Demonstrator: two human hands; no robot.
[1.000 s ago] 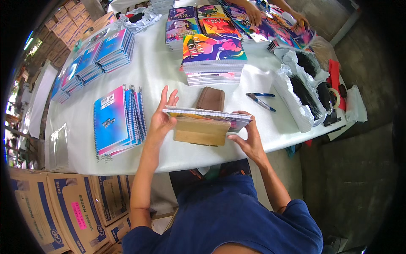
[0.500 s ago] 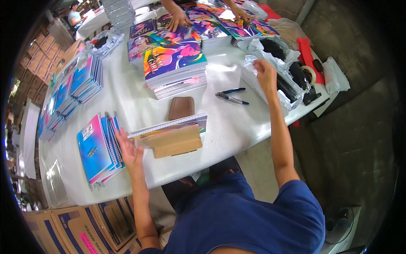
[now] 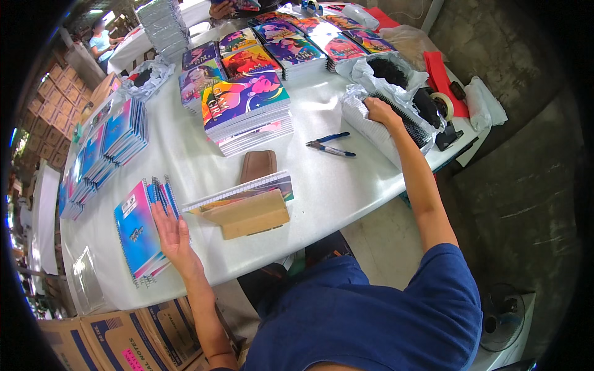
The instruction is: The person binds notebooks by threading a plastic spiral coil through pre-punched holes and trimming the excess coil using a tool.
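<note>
My left hand [image 3: 175,242] rests with straight fingers against a small pile of blue and pink spiral notebooks [image 3: 137,226]. At the right, my right hand [image 3: 382,113] reaches into a white-lined box [image 3: 370,128] packed with black spiral binding coils [image 3: 408,120]. Its fingers are curled at the coils, and whatever lies between them is hidden. Beside my left hand, a cardboard stand [image 3: 255,214] props up an unbound book [image 3: 238,191] with a punched white edge. Blue-handled pliers [image 3: 331,147] lie between that stand and the box.
Stacks of colourful printed books [image 3: 244,102] fill the table's far middle. A brown leather-like pad [image 3: 258,166] sits behind the stand. More blue notebooks [image 3: 124,130] are piled at left. A tape roll [image 3: 442,106] is past the box. Another person's hand [image 3: 223,9] shows at the far edge.
My right hand has lowered into the coil box. My left hand has shifted left onto the notebook pile. The other person's hands have left the book stacks and moved back.
</note>
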